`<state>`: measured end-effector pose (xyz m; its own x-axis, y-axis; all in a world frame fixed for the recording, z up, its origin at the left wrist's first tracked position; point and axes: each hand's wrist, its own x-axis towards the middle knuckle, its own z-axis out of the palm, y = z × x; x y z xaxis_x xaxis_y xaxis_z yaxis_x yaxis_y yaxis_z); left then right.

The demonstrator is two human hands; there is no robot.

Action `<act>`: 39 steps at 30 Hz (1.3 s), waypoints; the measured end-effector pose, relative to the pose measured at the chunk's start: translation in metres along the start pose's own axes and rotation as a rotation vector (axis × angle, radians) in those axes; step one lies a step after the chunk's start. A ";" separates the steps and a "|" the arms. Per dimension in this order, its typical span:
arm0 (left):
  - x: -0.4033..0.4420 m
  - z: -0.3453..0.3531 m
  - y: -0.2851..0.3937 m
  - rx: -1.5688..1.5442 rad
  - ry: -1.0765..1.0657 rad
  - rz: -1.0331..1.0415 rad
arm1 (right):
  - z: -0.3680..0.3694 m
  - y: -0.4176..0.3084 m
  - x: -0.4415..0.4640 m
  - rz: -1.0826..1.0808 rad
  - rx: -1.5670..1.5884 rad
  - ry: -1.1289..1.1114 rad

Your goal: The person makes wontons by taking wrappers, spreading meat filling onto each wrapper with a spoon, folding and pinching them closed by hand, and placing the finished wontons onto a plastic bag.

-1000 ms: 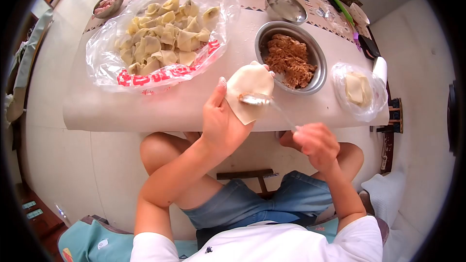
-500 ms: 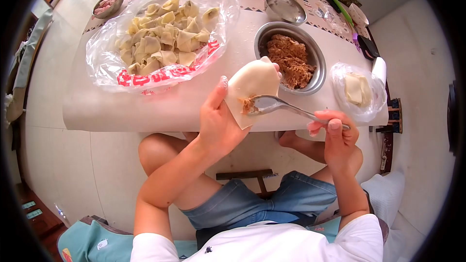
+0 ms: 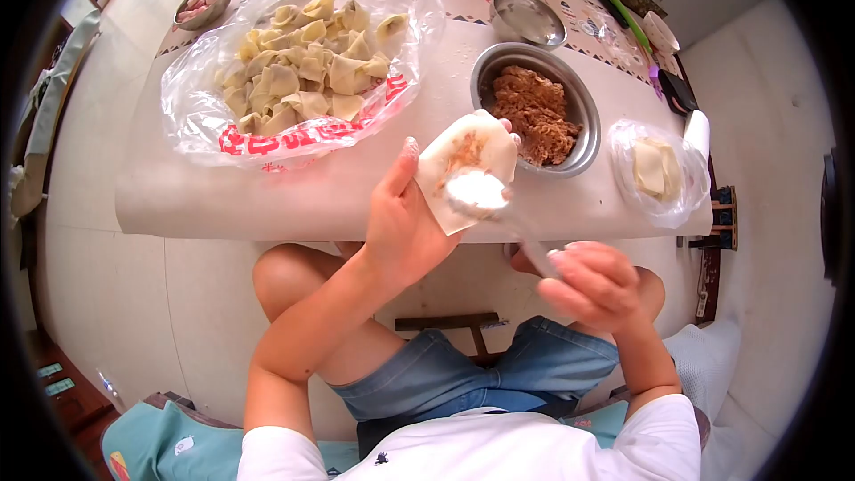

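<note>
Clear plastic forms the bag [image 3: 191, 129] around our dumplings [image 3: 307, 76], apparently to gather them on the table [image 3: 267, 205]. Our left hand [image 3: 405, 223] lies spread beneath the smeared wrapper [image 3: 447, 150], likely as a firm backing, thumb beside its left edge. Over it glares the spoon [image 3: 479, 192]; we cannot tell whether they touch. The filling [image 3: 534, 111] sits just beyond in a bowl [image 3: 591, 144], probably for a short reach. Our right hand [image 3: 598, 287], blurred, pinches the spoon's handle, leaving its head free. Farthest right, a small bag [image 3: 690, 187] holds sheets [image 3: 653, 167], perhaps against drying.
</note>
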<state>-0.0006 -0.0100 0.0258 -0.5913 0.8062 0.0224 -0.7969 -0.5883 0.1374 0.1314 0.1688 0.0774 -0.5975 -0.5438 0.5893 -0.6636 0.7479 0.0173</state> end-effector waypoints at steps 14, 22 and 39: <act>-0.002 0.005 0.008 -0.089 0.011 0.080 | -0.003 -0.002 -0.009 0.580 0.302 0.336; -0.008 -0.005 0.003 0.019 0.073 -0.061 | 0.002 0.008 0.007 0.856 0.600 0.498; -0.003 0.005 0.006 0.138 0.150 0.010 | 0.014 0.065 -0.015 0.182 -0.398 -0.360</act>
<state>-0.0032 -0.0158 0.0311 -0.6190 0.7759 -0.1221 -0.7726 -0.5736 0.2721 0.0914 0.2200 0.0587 -0.8486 -0.4359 0.2996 -0.3560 0.8897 0.2859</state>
